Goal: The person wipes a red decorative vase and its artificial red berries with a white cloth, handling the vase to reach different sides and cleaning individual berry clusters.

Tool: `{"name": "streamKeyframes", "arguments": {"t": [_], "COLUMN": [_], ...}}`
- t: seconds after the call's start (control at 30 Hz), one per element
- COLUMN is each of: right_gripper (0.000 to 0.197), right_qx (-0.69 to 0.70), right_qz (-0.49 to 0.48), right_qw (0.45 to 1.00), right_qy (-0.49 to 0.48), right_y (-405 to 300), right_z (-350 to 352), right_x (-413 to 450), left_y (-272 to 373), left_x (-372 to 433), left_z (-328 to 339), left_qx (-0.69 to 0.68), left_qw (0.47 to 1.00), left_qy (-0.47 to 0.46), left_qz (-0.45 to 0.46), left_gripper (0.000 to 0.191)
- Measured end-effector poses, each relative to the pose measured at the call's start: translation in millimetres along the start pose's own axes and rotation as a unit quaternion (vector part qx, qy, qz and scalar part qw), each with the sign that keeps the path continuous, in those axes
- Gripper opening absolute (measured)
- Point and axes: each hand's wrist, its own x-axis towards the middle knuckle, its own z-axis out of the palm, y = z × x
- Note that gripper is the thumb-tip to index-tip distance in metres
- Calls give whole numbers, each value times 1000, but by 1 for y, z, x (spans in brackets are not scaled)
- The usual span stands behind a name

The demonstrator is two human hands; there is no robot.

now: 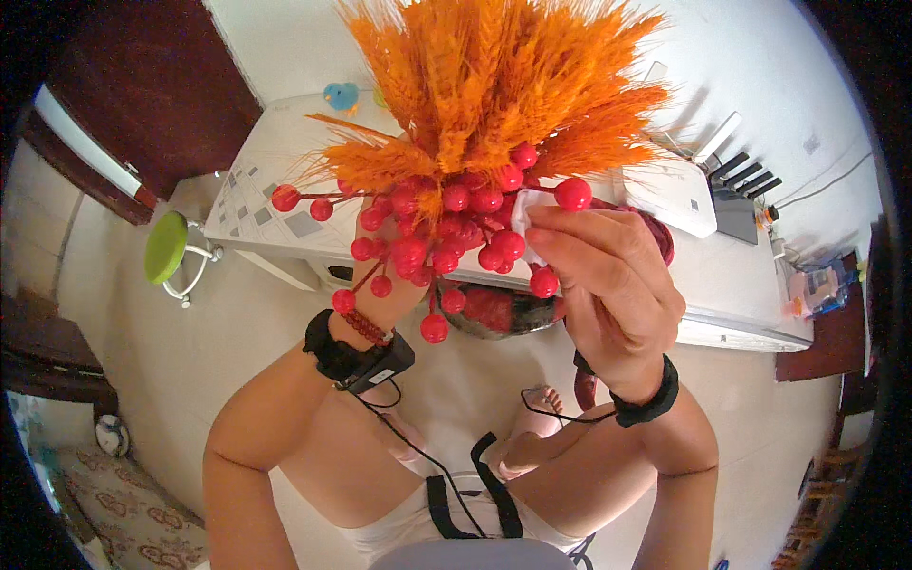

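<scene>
An artificial bouquet is raised in front of me, with orange wheat-like ears (pixel 491 92) fanning out at the top and glossy red berries (pixel 410 253) on thin stems below. My left hand (pixel 392 285) reaches up behind the berries and grips the bouquet; its fingers are mostly hidden by them. A white cloth or tissue (pixel 529 214) is pinched between the thumb and fingers of my right hand (pixel 616 278), against the berries on the right side. Both wrists wear black bands, and a small black box (pixel 381 367) with a cable sits on the left one.
Beyond the bouquet stands a white table (pixel 285 178) against the wall, bearing a blue toy bird (pixel 342 96) and a white router-like box (pixel 673 196). A red and black object (pixel 491 310) is partly hidden below the berries. On the left is a green-topped stool (pixel 166 247).
</scene>
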Motion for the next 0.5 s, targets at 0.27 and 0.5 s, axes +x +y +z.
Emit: {"name": "streamKeyframes", "arguments": {"t": [0.27,0.5], "right_gripper": [30,30], "right_qx": [-87,-85], "right_qz": [16,43], "right_qw": [995,993], "right_qy": [-35,63], "right_y": [3,-17], "right_z": [-10,-19], "right_x": [2,9], "left_y": [7,9], "left_x": [2,3], "left_z": [-2,-4], "left_qx": [-50,-59], "left_qw": [999,998], "left_qy": [17,17], "left_qz": [7,15], "left_gripper": [26,26]}}
